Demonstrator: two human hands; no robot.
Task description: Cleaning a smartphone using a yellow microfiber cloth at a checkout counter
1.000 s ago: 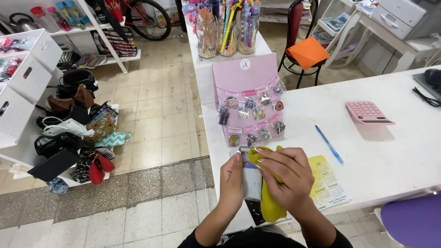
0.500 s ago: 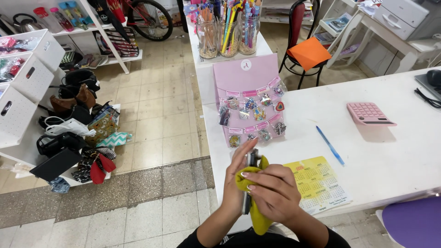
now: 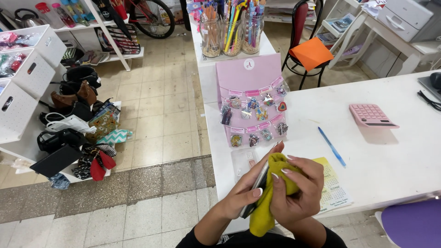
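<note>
My left hand (image 3: 243,195) grips a thin dark phone (image 3: 257,188) by its edge, just off the white counter's (image 3: 404,156) front edge. My right hand (image 3: 298,193) presses an olive-yellow cloth (image 3: 271,202) against the phone, the cloth hanging down below both hands. Most of the phone is hidden by the cloth and fingers. Just beyond the hands stands a pink display card (image 3: 252,98) with several small charms in clear bags. A small clear packet (image 3: 243,163) lies on the counter under my left fingers.
A yellow calendar card (image 3: 333,186), a blue pen (image 3: 331,146) and a pink calculator (image 3: 371,115) lie on the counter to the right. Glass jars of pens (image 3: 229,30) stand behind the card. Bags and shoes (image 3: 78,119) sit on a low shelf at the left. A purple stool (image 3: 411,225) is at the lower right.
Both hands have kept rubbing the cloth over the phone; the right hand has shifted lower and wrapped further round the cloth. The view has drifted slightly left.
</note>
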